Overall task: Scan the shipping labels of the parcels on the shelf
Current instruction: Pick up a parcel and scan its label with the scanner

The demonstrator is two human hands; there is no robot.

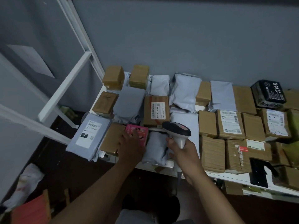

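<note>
A white shelf (229, 176) holds several parcels: brown cardboard boxes and grey poly mailers. My right hand (182, 149) grips the handle of a barcode scanner (176, 130), whose dark head points toward a brown box with a white shipping label (157, 110). My left hand (131, 146) rests on a small pink box (137, 130) near the shelf's front edge, fingers over its near side. To the left, a grey mailer with a white label (88, 133) marked 231 overhangs the shelf corner. Another grey mailer (156, 147) lies between my hands.
Labelled brown boxes (230, 123) and a black printed package (268, 93) sit to the right. A white metal rack frame (64, 88) rises at the left. A grey wall backs the shelf. A white bag (24, 183) and an orange object (32, 210) lie on the dark floor.
</note>
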